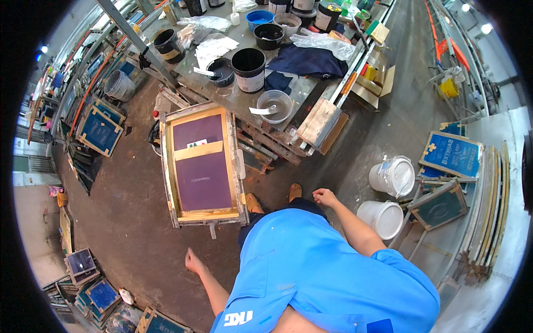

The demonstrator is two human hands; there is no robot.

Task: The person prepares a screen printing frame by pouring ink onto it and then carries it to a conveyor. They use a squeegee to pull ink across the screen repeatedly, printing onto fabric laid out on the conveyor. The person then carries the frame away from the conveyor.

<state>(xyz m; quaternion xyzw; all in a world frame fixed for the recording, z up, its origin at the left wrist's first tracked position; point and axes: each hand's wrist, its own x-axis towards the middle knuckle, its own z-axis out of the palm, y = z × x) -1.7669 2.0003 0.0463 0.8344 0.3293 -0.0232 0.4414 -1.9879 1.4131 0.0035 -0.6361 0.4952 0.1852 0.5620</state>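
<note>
A: Where to look for the frame (203,175)?
B: Left of the view's middle, near the table (239,104). Not held.
A: Holding what?
B: Left hand (193,262), low and left of centre: bent, seemingly empty. Right hand (325,197), right of the feet (295,192): curled, seemingly empty. Cannot tell how tight.
A: Doing which step?
B: Most likely a pause. For a grip on the frame, need to reach over and open both hands at the wood rim (167,169).
A: And around?
B: Along the top, black tubs (248,62) and dark cloth (305,60) on the messy table. Below, stained brown floor (127,211). At the right, white buckets (395,176) and blue frames (452,153).
</note>
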